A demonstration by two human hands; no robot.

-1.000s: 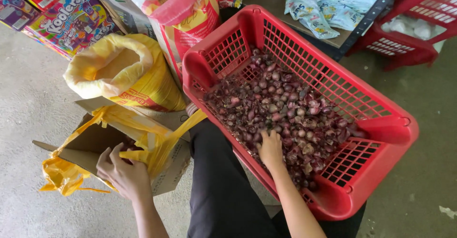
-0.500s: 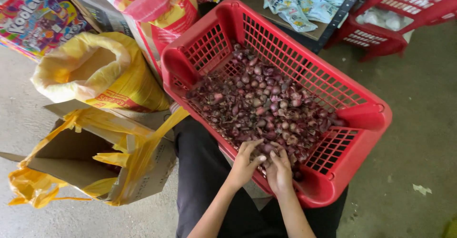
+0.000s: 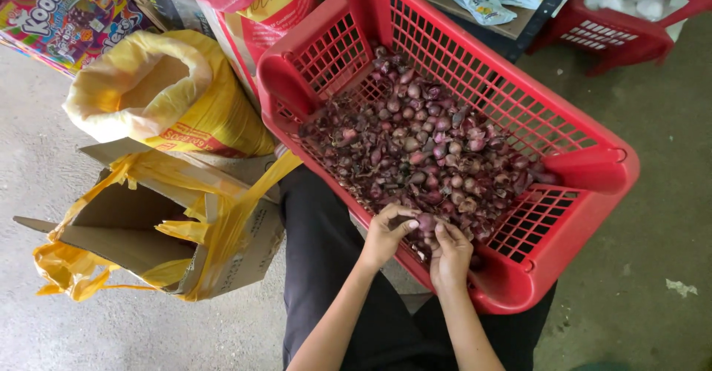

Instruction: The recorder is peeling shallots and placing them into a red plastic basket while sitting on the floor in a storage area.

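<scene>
Head view shows both hands inside the near end of a red plastic basket (image 3: 593,165) that rests tilted across the person's lap. The left hand (image 3: 384,232) is curled, its thumb and fingers pinched on one small shallot (image 3: 425,223). The right hand (image 3: 449,254) is also curled, with the fingertips on the same shallot or just beside it; I cannot tell if it holds anything of its own. The heap of shallots (image 3: 423,141) and loose purple skins fills the middle of the basket, touching its left wall.

I see some risks. The basket sits slanted on the legs with its near corner low, so I judge that a shift of the knees can make it slide and spill the heap onto the concrete floor (image 3: 653,245). The dry skins are light and can fall beside the open cardboard box with yellow liner (image 3: 159,230) at the left instead of into it. The yellow sack (image 3: 167,93), standing just far of the box, leans on a printed sack and can tip if it is pushed.
</scene>
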